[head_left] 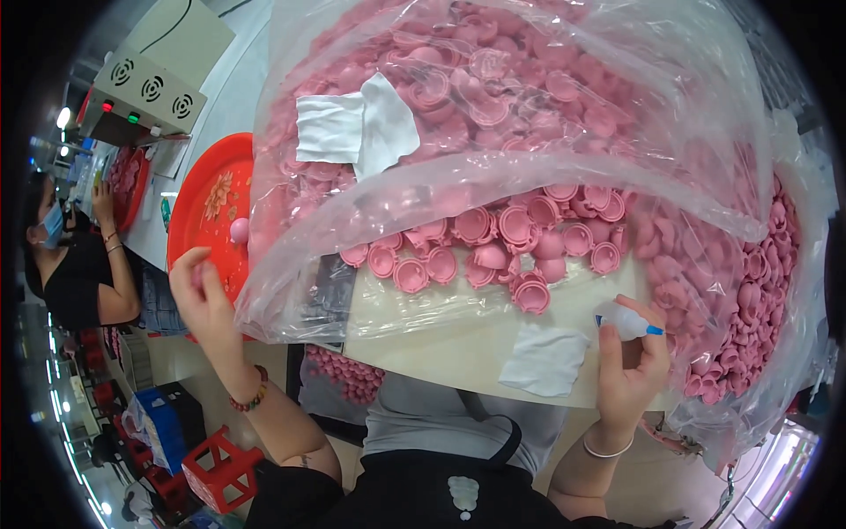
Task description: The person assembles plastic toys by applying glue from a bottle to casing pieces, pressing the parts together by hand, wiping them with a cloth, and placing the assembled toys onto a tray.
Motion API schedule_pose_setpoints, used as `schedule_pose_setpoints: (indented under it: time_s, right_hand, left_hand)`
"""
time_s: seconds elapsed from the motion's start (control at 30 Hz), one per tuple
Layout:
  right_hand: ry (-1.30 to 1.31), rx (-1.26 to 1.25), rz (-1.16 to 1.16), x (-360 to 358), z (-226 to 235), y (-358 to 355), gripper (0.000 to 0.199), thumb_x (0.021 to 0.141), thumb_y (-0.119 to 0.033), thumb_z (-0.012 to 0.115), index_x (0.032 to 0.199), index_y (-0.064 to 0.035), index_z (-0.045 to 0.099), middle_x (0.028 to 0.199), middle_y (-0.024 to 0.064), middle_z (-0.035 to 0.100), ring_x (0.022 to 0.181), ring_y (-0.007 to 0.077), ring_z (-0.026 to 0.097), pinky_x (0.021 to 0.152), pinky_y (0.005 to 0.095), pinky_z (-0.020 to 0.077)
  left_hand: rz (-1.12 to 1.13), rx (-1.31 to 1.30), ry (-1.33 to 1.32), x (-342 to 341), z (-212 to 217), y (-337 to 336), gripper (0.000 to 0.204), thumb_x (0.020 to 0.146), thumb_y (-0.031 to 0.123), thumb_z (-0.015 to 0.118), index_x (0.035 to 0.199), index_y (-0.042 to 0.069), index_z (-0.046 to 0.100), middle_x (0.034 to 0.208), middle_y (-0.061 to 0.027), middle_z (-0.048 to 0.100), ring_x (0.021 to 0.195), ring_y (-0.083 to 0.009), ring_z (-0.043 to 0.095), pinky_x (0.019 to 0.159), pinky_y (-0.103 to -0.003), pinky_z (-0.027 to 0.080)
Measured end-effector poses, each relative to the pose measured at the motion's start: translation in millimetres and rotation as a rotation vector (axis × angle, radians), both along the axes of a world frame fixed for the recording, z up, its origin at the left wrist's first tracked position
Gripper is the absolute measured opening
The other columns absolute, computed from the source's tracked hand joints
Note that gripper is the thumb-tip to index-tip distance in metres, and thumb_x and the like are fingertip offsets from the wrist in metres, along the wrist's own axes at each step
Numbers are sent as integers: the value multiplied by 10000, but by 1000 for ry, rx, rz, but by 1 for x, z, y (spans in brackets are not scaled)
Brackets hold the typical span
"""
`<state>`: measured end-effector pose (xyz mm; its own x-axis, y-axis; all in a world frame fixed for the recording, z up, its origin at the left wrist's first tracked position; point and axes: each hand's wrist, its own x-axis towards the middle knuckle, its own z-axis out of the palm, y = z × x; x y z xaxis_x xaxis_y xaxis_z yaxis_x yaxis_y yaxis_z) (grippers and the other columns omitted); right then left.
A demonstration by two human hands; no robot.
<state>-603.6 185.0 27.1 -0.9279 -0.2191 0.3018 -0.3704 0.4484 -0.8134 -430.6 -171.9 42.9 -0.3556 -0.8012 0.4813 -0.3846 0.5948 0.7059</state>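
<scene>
My left hand (210,304) is raised over the near edge of the red tray (192,196), its fingers curled around a small pink plastic piece (198,275), partly hidden by them. A round pink ball (239,231) lies in that tray. My right hand (630,375) grips a small translucent squeeze bottle (627,324) with a blue tip, held sideways above the table's right side. Between my hands, several pink hinged plastic shells (530,291) lie loose at the mouth of a clear plastic bag (493,172), some open like cups.
A white cloth (545,360) lies by the table's front edge, and two white cloth pieces (328,128) rest on the bag. Another bag of pink parts (756,295) stands at right. A vented box (150,88) and a masked co-worker (84,264) are at far left; a red stool (220,472) stands below.
</scene>
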Motion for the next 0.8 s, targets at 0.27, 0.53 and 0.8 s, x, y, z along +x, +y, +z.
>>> schedule_pose_setpoints:
  time_s: [0.27,0.53,0.8]
  right_hand:
    - [-44,15,112,1,-7,10,221,794,2,547,1011,37,526,1026,90,538,871,120,518,758,237,418]
    - [-73,-139,80,1,-2,1,213,819,-13,497,1023,48,508,1013,106,561,821,103,520,739,225,419]
    - [-120,-288,110,8,-5,5,197,811,-43,503,992,32,506,985,115,575,739,65,492,614,175,403]
  left_hand:
    - [-13,-164,-326,-20,6,7,170,849,75,460,954,-26,547,952,-131,581,874,-226,560,801,-301,411]
    - [-1745,-85,213,-74,31,201,156,843,166,544,720,72,568,701,-35,532,674,-149,550,615,-285,458]
    - [-1700,53,1251,-69,29,251,383,809,25,450,458,97,313,487,6,244,397,-122,321,389,-254,238]
